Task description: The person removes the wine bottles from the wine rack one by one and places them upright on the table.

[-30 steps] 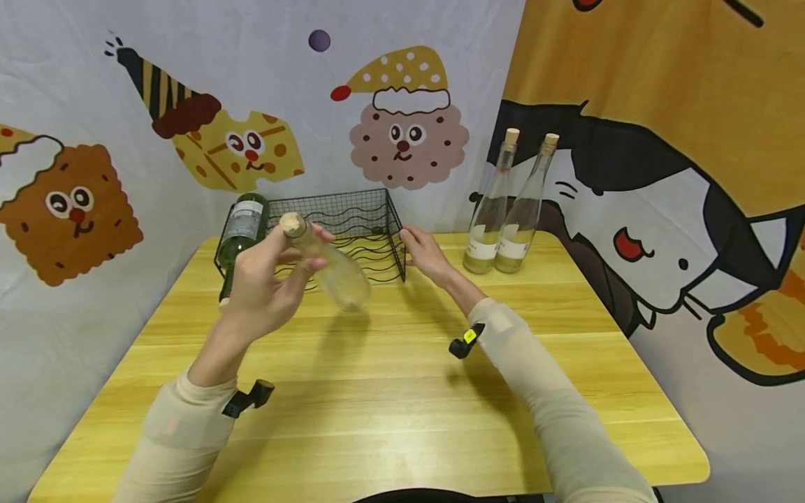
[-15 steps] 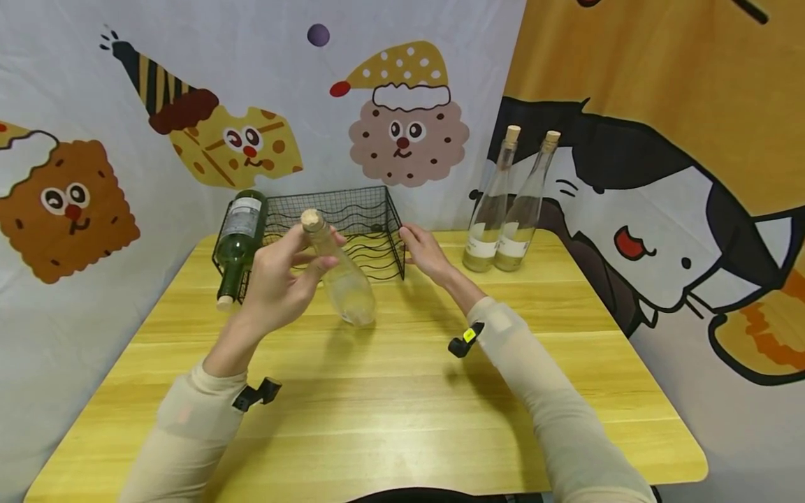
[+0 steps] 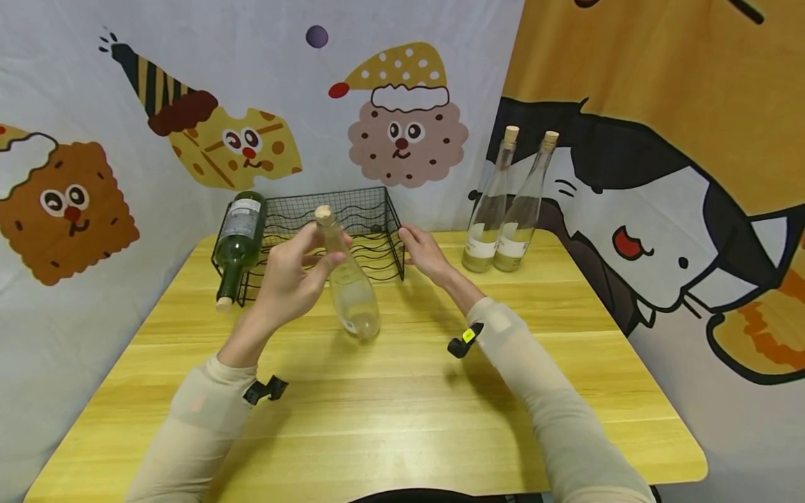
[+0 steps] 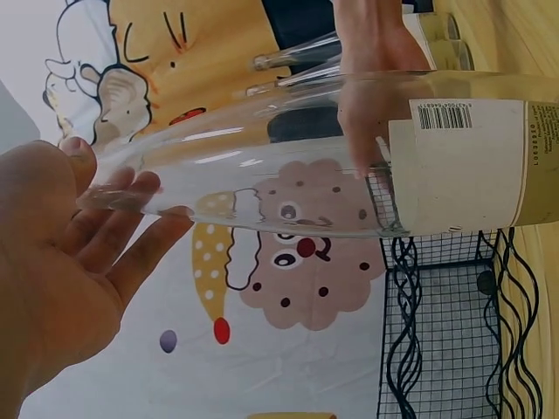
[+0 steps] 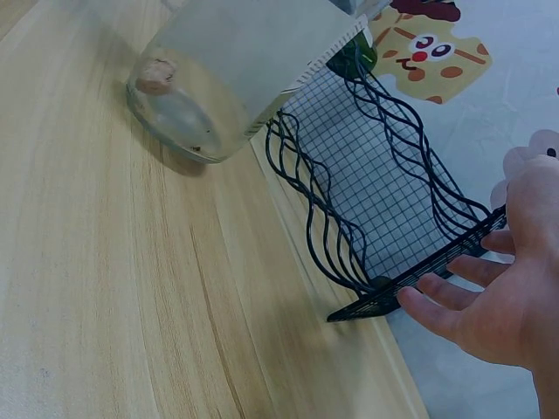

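Note:
My left hand (image 3: 295,276) grips a clear glass bottle (image 3: 354,300) by its neck, thumb and fingers around it just below the cork. It tilts over the table, cork up and base toward the front right. In the left wrist view the bottle (image 4: 288,157) crosses the frame, its pale label and barcode showing. My right hand (image 3: 428,255) touches the right side panel of a black wire bottle rack (image 3: 367,244). Seen from the right wrist, its fairly straight fingers (image 5: 445,292) lie against that panel. A green corked bottle (image 3: 237,241) lies in the rack's left end, neck forward.
Two clear corked bottles (image 3: 483,237) with white labels stand upright right of the rack. A wooden table (image 3: 402,412) lies under everything. A cartoon-printed curtain (image 3: 314,140) hangs close behind the rack.
The left hand has carried the clear bottle right and slightly toward the front, tipping it more upright. The green bottle's neck has come into view. My right hand stays at the rack.

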Motion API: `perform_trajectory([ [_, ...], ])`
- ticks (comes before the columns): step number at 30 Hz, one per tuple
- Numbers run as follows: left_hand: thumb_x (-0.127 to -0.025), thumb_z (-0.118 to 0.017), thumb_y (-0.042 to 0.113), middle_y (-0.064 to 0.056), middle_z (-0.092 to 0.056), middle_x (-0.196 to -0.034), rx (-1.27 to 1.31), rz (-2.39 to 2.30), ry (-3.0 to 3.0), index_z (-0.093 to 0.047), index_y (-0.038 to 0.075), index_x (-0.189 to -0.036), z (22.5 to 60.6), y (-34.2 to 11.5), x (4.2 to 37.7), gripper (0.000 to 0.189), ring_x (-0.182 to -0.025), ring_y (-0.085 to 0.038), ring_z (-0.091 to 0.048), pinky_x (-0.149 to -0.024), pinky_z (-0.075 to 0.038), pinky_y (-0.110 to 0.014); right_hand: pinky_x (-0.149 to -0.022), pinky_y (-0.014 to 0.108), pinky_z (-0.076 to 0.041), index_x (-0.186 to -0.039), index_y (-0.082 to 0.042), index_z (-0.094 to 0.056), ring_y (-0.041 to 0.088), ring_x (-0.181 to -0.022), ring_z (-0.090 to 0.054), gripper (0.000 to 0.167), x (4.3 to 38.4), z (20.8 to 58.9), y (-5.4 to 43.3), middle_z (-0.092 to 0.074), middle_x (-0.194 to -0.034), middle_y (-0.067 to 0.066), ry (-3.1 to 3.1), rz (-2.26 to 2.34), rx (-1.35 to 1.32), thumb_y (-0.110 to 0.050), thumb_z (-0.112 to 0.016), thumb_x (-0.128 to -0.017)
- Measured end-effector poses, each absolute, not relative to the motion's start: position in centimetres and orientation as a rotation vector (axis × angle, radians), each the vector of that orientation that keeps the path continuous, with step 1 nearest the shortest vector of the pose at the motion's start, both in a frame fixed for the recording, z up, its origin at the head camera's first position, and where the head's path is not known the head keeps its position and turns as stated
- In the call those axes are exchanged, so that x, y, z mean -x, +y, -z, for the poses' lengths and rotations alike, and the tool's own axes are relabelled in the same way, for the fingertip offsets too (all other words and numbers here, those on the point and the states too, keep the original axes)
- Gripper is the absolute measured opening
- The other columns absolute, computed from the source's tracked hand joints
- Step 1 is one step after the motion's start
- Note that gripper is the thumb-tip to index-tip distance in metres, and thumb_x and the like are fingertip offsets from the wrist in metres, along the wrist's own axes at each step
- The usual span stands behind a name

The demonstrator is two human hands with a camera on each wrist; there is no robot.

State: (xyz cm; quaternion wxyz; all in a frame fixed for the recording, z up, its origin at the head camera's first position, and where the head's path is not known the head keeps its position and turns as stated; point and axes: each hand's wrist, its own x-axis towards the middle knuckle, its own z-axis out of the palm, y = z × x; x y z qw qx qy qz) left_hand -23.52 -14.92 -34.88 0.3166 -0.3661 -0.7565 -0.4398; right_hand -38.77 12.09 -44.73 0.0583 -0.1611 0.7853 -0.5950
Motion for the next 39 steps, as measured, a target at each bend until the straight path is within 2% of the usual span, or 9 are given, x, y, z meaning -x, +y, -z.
perform_trajectory([
  [8, -0.1, -0.08, -0.004, -0.021, -0.084, -0.123, 0.943, 1.187, -2.04, -0.07, -0.009, -0.13, 34.5, -14.4, 23.9, 0.032, -0.108, -0.038, -0.084, -0.085, -0.067, -0.015, -0.126, 0.067, -0.053, -0.177, -0.007, -0.036, 0.041, -0.167, -0.041, 0.067, 38.7, 44.6, 12.1, -0.039, -0.181, 0.019, 2.388, 1.794, 0.479, -0.046, -0.043, -0.124],
  [15, -0.104, -0.077, 0.0, -0.019, -0.084, -0.125, 0.879, 1.244, -2.103, -0.069, -0.008, -0.133, 34.6, -13.9, 24.8, 0.031, -0.111, -0.035, -0.084, -0.084, -0.072, -0.027, -0.126, 0.068, -0.052, -0.178, -0.007, -0.035, 0.043, -0.166, -0.042, 0.067, 38.7, 44.6, 12.2, -0.039, -0.181, 0.02, 2.378, 1.805, 0.468, -0.045, -0.043, -0.124],
  [22, -0.108, -0.074, 0.004, -0.022, -0.082, -0.127, 0.819, 1.348, -2.149, -0.068, -0.005, -0.136, 34.5, -13.7, 25.5, 0.03, -0.116, -0.037, -0.082, -0.088, -0.07, -0.022, -0.126, 0.065, -0.054, -0.177, -0.005, -0.035, 0.041, -0.168, -0.04, 0.067, 38.6, 44.8, 12.2, -0.038, -0.182, 0.02, 2.381, 1.795, 0.46, -0.045, -0.042, -0.124],
  [27, -0.111, -0.071, 0.006, -0.019, -0.081, -0.13, 0.797, 1.394, -2.186, -0.067, -0.002, -0.139, 34.3, -13.4, 25.9, 0.03, -0.122, -0.04, -0.081, -0.092, -0.072, -0.031, -0.126, 0.066, -0.053, -0.177, -0.008, -0.037, 0.041, -0.167, -0.041, 0.065, 38.6, 44.7, 12.2, -0.039, -0.181, 0.02, 2.38, 1.802, 0.458, -0.044, -0.042, -0.124],
  [34, -0.113, -0.07, 0.013, -0.016, -0.081, -0.132, 0.785, 1.349, -2.235, -0.065, 0.004, -0.149, 34.3, -13.1, 26.3, 0.038, -0.127, -0.035, -0.08, -0.097, -0.072, -0.039, -0.124, 0.064, -0.056, -0.178, -0.009, -0.036, 0.039, -0.169, -0.04, 0.066, 38.7, 44.5, 12.1, -0.04, -0.181, 0.018, 2.391, 1.78, 0.438, -0.047, -0.042, -0.124],
  [39, -0.114, -0.069, 0.014, -0.017, -0.08, -0.134, 0.792, 1.357, -2.237, -0.062, 0.005, -0.155, 34.3, -12.9, 26.4, 0.042, -0.13, -0.037, -0.079, -0.1, -0.071, -0.041, -0.124, 0.068, -0.054, -0.178, -0.009, -0.035, 0.044, -0.167, -0.041, 0.066, 38.7, 44.4, 12.0, -0.04, -0.181, 0.019, 2.38, 1.795, 0.441, -0.045, -0.042, -0.124],
])
